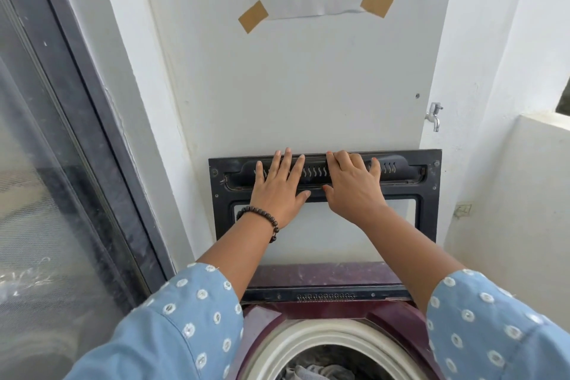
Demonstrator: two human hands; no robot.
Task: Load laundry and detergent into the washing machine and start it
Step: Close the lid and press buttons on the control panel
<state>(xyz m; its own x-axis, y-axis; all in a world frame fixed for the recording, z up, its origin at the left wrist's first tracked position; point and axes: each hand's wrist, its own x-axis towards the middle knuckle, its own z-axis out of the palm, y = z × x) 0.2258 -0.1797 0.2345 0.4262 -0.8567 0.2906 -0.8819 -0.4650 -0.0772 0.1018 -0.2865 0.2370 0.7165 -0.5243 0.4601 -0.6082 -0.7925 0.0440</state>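
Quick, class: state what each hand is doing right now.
Left hand: open, flat on the raised lid.
Right hand: open, fingers resting on the lid's top edge.

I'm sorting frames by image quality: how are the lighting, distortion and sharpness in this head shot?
Head view: soft, even daylight, no hard shadows on the wall; wide-angle bending curves the door frame at left; pale reflections haze the glass door; both hands and the raised lid look sharp, sleeves at the bottom edge slightly soft.

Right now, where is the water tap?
In the head view, the tap sticks out of the white wall on the right, just above and right of the raised washing machine lid.
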